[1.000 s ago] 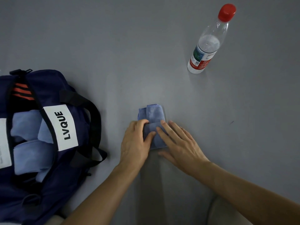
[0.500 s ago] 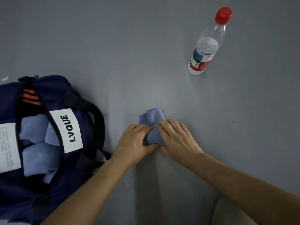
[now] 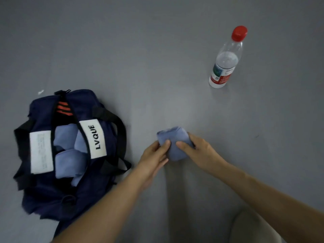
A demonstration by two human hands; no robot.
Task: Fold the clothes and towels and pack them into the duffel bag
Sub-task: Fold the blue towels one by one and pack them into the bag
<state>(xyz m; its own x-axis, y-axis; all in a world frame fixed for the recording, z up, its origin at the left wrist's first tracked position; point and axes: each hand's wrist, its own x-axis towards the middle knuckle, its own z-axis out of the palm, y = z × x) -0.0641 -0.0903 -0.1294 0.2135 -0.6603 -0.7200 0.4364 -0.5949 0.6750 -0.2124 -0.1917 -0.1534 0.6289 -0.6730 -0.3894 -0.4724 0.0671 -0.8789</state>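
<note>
A small folded blue towel (image 3: 173,140) is held between both hands just above the grey floor, right of the bag. My left hand (image 3: 153,157) pinches its left edge with thumb on top. My right hand (image 3: 199,151) grips its right side, thumb on the front face. The navy duffel bag (image 3: 43,199) lies open at the left, with white labels, one reading LVQUE, and black handles. Inside its opening sit folded blue cloths (image 3: 67,153).
A clear plastic water bottle (image 3: 226,60) with a red cap stands upright at the far right. A small white scrap (image 3: 40,92) lies on the grey floor beyond the bag. A beige rounded shape (image 3: 254,228) shows at the bottom right.
Both hands went from pressing the towel flat on the floor to gripping its sides and lifting it slightly. The view shifted, so the bag appears further right.
</note>
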